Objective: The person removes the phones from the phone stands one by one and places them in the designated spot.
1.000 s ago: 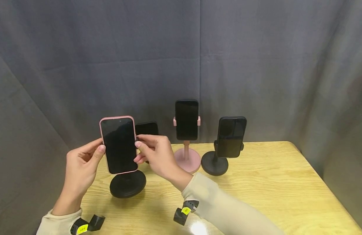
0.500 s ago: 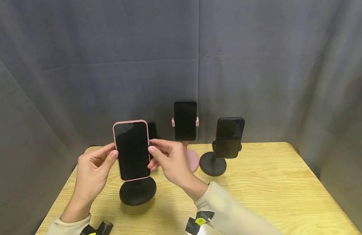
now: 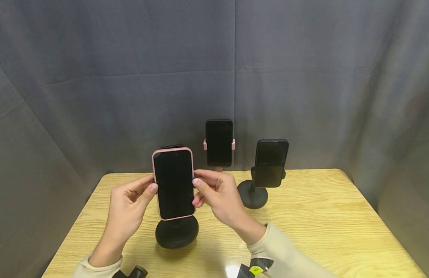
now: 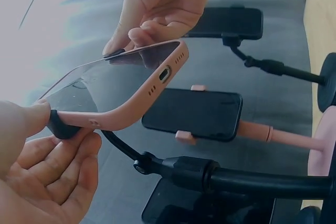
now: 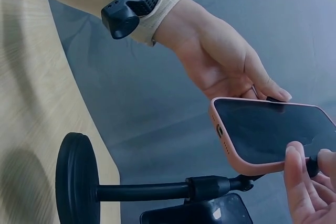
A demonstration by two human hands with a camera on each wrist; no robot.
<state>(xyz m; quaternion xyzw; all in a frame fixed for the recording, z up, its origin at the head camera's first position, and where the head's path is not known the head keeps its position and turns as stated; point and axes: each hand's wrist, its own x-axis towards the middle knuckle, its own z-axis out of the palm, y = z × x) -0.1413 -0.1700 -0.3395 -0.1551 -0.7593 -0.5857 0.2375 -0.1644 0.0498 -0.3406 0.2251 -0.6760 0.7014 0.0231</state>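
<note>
Pink-cased phone (image 3: 174,185) sits nearly upright in the near stand (image 3: 177,233), a black one with a round base, its dark screen turned toward the person and its lower edge above that base. In the right wrist view the base hangs raised over the wooden worktop (image 3: 322,216), its shadow lying apart from it. Each hand has its grip closed on the stand's black clamp (image 4: 64,125), at the phone's two long edges: the left hand (image 3: 127,208) pinches one side of it, the right hand (image 3: 224,197) the other, thumbs to the front and fingers reaching behind. Just behind is a dark phone (image 5: 205,212), of which the head view shows only the top edge. Farther back and to the right, a pink stand (image 4: 255,131) holds the middle phone (image 3: 219,143) upright between two pink arms. Beyond that, at the right, a second black stand (image 3: 252,195) rests on the worktop and carries the last phone (image 3: 271,163), leaning slightly. Beige sleeves (image 3: 291,255) cover the person's arms, and a grey curtain (image 3: 165,58) hangs behind everything
</note>
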